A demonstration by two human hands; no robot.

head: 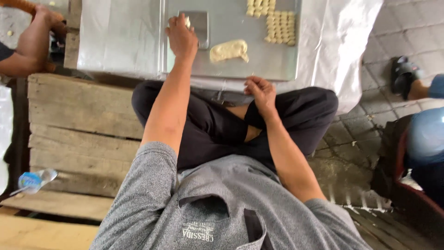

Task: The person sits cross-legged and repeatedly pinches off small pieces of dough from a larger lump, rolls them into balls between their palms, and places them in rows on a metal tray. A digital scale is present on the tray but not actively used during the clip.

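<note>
Your left hand (181, 39) is pinching a small dough piece (187, 21) in its fingers over the metal tray (231, 65). The dough lump (228, 50) is lying mid-tray. Your right hand (261, 92), loosely curled and empty, is steadying the tray's edge; letting go could tip it.

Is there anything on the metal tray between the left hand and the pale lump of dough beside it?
Nothing visible. The left hand holds a small dough piece; bare metal tray separates it from the pale lump of dough. The right hand rests at the tray's near edge.
</note>
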